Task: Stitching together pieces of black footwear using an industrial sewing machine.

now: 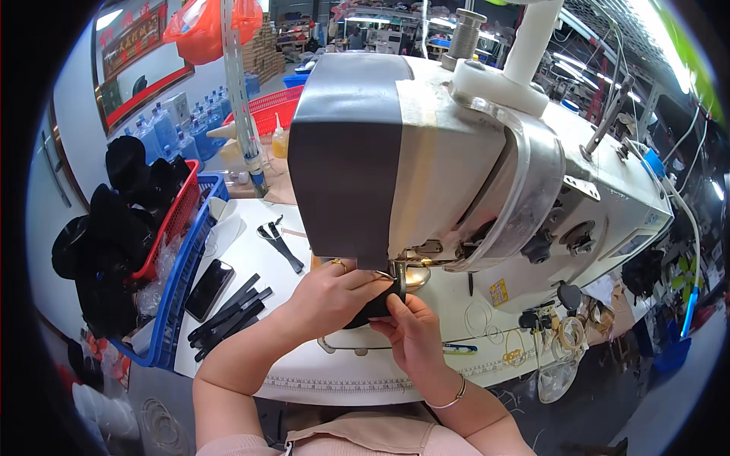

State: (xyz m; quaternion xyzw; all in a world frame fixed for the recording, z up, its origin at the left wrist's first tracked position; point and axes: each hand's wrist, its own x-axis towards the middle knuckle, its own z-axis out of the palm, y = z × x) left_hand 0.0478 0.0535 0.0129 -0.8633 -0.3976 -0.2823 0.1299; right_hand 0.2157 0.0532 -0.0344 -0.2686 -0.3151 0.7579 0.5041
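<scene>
A large white sewing machine (445,152) with a dark grey front cover stands in front of me. Under its head, near the presser foot area, lies a small black piece of material (372,310) with a curved edge. My left hand (334,292) is closed at its upper left edge, fingertips close to the needle area and partly hidden by the machine head. With thumb and fingers, my right hand (411,327) pinches the piece's right edge. The exact kind of black piece cannot be made out.
Left on the white table are black strips (232,315), a phone (209,290) and scissors (280,245). A blue crate (169,334) and a red basket (171,220) with black items stand beyond. A cutter (460,349) and thread loops (515,356) lie to the right.
</scene>
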